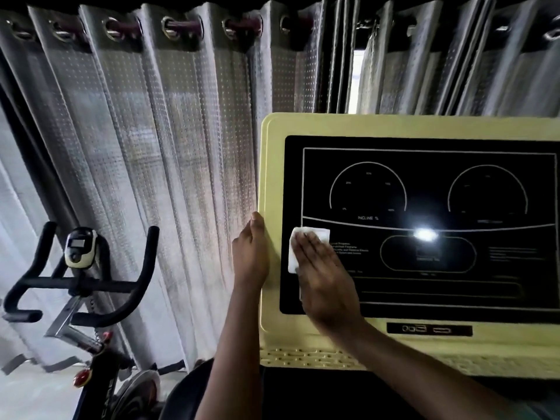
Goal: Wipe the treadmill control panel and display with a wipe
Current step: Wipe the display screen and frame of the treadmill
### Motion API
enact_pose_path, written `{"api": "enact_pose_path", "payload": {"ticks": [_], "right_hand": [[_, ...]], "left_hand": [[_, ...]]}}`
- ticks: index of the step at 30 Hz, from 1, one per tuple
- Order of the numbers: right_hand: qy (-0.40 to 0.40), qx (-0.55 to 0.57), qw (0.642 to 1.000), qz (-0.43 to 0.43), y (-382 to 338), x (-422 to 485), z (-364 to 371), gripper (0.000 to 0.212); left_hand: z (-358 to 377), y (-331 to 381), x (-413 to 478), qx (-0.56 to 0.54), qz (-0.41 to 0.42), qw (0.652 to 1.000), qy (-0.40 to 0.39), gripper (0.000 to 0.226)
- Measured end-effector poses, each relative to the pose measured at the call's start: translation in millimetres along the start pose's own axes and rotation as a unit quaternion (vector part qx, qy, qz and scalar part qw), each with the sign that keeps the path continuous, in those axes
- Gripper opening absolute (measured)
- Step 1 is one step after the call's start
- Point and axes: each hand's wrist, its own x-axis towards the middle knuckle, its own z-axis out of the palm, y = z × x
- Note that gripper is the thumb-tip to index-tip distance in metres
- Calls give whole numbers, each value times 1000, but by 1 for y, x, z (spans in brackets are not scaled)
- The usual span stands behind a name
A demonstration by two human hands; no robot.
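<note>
The treadmill console has a pale yellow frame (424, 124) around a black display (424, 189) with two dial outlines and the word INCLINE. A white wipe (315, 234) lies flat on the display's lower left part. My right hand (324, 280) presses it against the black panel with straight fingers. My left hand (250, 253) grips the console's left edge, thumb on the front of the yellow frame, fingers hidden behind it.
Grey eyelet curtains (151, 131) hang behind the console. An exercise bike (81, 286) with black handlebars stands at the lower left. A bright light reflection (425, 234) glares on the display. A port strip (428, 329) sits below the black panel.
</note>
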Motion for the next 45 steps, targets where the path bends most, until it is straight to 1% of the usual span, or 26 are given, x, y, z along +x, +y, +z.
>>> {"api": "enact_pose_path", "payload": {"ticks": [1, 3, 5, 7, 9, 12, 14, 15, 18, 21, 23, 25, 27, 28, 29, 32, 34, 36, 37, 39, 41, 42, 45], "right_hand": [[4, 3, 1000, 8, 9, 13, -7, 51], [25, 0, 998, 51, 28, 48, -23, 52], [37, -14, 996, 86, 45, 72, -36, 54], [45, -10, 994, 97, 43, 65, -32, 54], [38, -4, 997, 71, 28, 29, -18, 54], [-21, 14, 999, -31, 21, -22, -10, 56], [-24, 23, 998, -51, 40, -15, -21, 54], [-19, 22, 999, -34, 51, -3, -30, 54], [16, -12, 998, 57, 84, 41, -55, 53], [43, -7, 992, 117, 84, 41, -55, 53], [34, 3, 995, 96, 63, 9, -42, 53], [-9, 20, 999, 33, 49, -32, -32, 54], [-25, 20, 999, -11, 56, -46, -35, 54], [-20, 18, 1000, -12, 66, -39, -39, 53], [-10, 12, 1000, 5, 76, -29, -45, 53], [35, -9, 993, 111, 107, 11, -67, 52], [56, -12, 986, 156, 115, 19, -72, 52], [69, -12, 984, 163, 103, -2, -63, 52], [61, -6, 987, 147, 92, -21, -55, 52], [20, 8, 996, 88, 78, -59, -48, 53], [-3, 8, 999, 52, 89, -68, -52, 54], [4, 7, 998, 59, 99, -62, -58, 53], [47, -14, 988, 147, 132, -26, -80, 52]], "left_hand": [[0, 2, -3, -1, 0, 1000, 6, 56], [0, -2, -14, 11, -2, 1000, 16, 61], [3, -10, -34, 52, -20, 998, 35, 68], [5, -18, -57, 88, -31, 993, 70, 82], [8, -26, -73, 109, -19, 989, 100, 90], [10, -27, -75, 131, -20, 984, 120, 90], [13, -27, -75, 139, -19, 982, 130, 89], [13, -26, -75, 140, -16, 981, 137, 88], [16, -24, -75, 153, -27, 975, 157, 85], [17, -22, -76, 166, -27, 972, 163, 87], [17, -21, -76, 167, -22, 972, 165, 85], [18, -20, -77, 176, -17, 970, 169, 83], [19, -20, -77, 173, -20, 970, 168, 85], [19, -20, -77, 174, -19, 969, 172, 85], [18, -20, -78, 174, -17, 969, 175, 86], [18, -21, -78, 175, -16, 970, 168, 89], [18, -19, -78, 183, -19, 968, 171, 88], [19, -20, -77, 176, -22, 970, 168, 88], [19, -20, -77, 174, -23, 970, 171, 87], [19, -19, -78, 173, -18, 969, 175, 85], [19, -20, -78, 173, -17, 969, 174, 84], [19, -19, -79, 173, -17, 969, 173, 83], [20, -18, -79, 180, -24, 968, 171, 81]]}}
